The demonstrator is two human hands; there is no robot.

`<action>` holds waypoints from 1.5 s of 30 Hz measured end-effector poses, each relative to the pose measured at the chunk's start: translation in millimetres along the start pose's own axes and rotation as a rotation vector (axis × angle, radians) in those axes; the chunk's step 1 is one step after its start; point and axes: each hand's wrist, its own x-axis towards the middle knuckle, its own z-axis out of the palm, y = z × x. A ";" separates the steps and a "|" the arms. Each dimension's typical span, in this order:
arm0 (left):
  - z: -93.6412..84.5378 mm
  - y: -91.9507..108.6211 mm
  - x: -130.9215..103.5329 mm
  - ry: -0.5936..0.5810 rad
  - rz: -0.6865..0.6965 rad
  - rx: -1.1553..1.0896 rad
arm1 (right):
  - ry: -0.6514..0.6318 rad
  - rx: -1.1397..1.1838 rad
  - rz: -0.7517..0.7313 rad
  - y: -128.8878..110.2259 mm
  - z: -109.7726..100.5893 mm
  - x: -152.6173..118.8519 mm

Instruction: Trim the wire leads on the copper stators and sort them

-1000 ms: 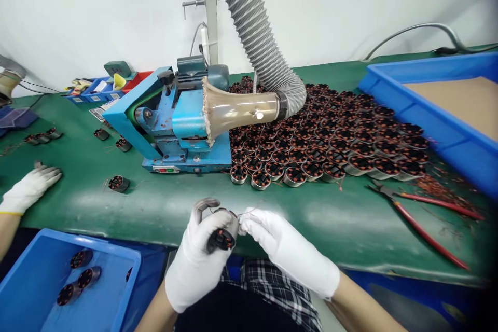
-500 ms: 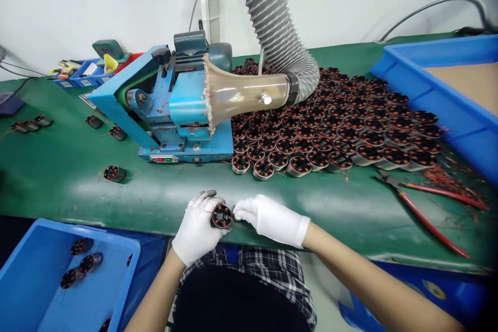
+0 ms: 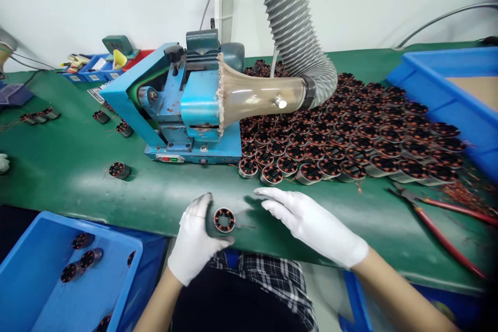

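Held the left hand [image 3: 193, 243] at lower center of the frame with fingers and thumb parted around a copper-wound core [image 3: 224, 229] on the green table [image 3: 171, 192], and the right hand [image 3: 309, 223] to its right, with fingers extended and released. Faced a blue machine [image 3: 200, 93] at upper center, with packed rows of cores [image 3: 338, 153] partly hidden behind its amber nozzle [image 3: 260, 96] and gray hose [image 3: 293, 15]. Had red-handled cutters [image 3: 408, 196] near the right edge, a blue tray [image 3: 439, 93] at upper right and a blue bin [image 3: 83, 303] at lower left.
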 end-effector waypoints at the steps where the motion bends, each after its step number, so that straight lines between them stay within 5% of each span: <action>1: -2.8 1.6 -6.2 0.086 -0.030 -0.013 | 0.032 0.006 -0.002 -4.5 1.0 -4.2; 4: -11.5 18.0 -16.2 0.319 0.177 -0.020 | 0.000 -0.009 -0.087 -18.7 14.8 -9.9; 5: -13.8 26.1 -14.6 0.304 0.340 -0.013 | -0.043 -0.010 -0.110 -22.6 21.8 -8.9; 7: -16.8 41.7 -4.3 0.094 0.623 0.006 | -0.117 0.010 -0.106 -26.9 35.4 -3.9; 8: -17.5 47.8 2.8 0.011 0.635 0.053 | -0.142 0.027 -0.089 -27.0 40.9 -1.1; 12: -14.3 53.6 23.1 -0.106 0.491 0.183 | -0.190 0.142 -0.015 -18.8 50.7 3.7; 17: -1.0 36.8 19.7 -0.270 0.288 0.124 | -0.124 0.158 0.017 -11.0 56.6 -1.5; 24: 6.0 26.6 21.1 -0.300 0.145 0.055 | 0.014 0.282 -0.020 -5.6 63.5 2.0; 29: 8.6 29.4 20.2 -0.246 0.118 0.035 | 0.319 0.235 0.245 33.9 25.9 -25.1; 33: 22.0 33.1 18.8 -0.161 0.117 0.025 | 0.673 0.029 0.544 93.5 -22.6 -83.3; 35: 27.0 37.5 16.4 -0.162 0.129 0.027 | 0.753 -0.087 0.635 124.3 -38.9 -110.8; 37: 27.9 43.1 14.0 -0.197 0.142 0.040 | 0.761 -0.193 0.679 151.6 -45.9 -129.6; 41: 20.8 55.3 15.4 -0.244 0.130 0.141 | 0.489 -0.620 0.672 183.7 -46.7 -140.7; 45: 15.0 63.8 23.0 -0.271 0.132 0.230 | 0.500 -0.560 0.666 189.2 -51.6 -135.7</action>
